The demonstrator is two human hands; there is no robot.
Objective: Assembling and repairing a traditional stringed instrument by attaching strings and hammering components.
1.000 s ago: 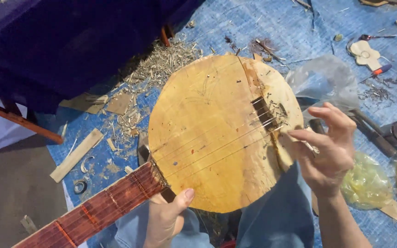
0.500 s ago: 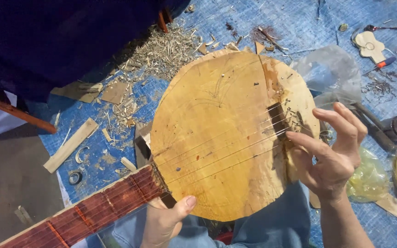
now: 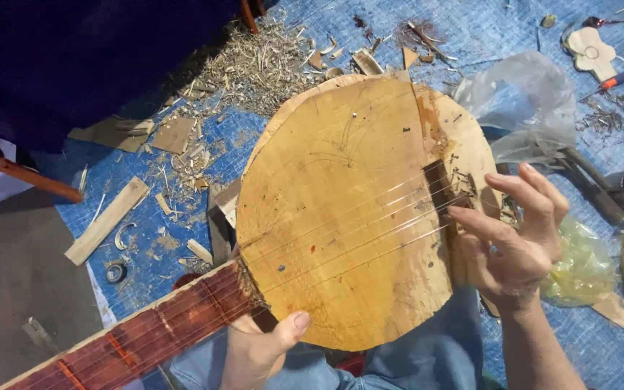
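A round, unfinished wooden instrument body (image 3: 341, 217) rests on my lap, with thin strings running across it to a dark bridge (image 3: 442, 191). Its reddish fretted neck (image 3: 131, 339) points down to the left. My left hand (image 3: 258, 350) grips the instrument from below where neck meets body, thumb on the body's edge. My right hand (image 3: 514, 242) hovers at the body's right side, fingers spread and curled, fingertips at the strings by the bridge.
A blue tarp (image 3: 514, 29) covers the ground, strewn with wood shavings (image 3: 254, 65) and offcuts (image 3: 106, 220). A clear plastic bag (image 3: 521, 101), an orange-handled screwdriver (image 3: 608, 83), a pale carved wooden piece (image 3: 590, 49) and dark metal tools (image 3: 615, 191) lie to the right.
My right hand has slid slightly along the bridge end with fingers opening wider. The view has shifted a little; the instrument stays on my lap and my left hand keeps its grip.
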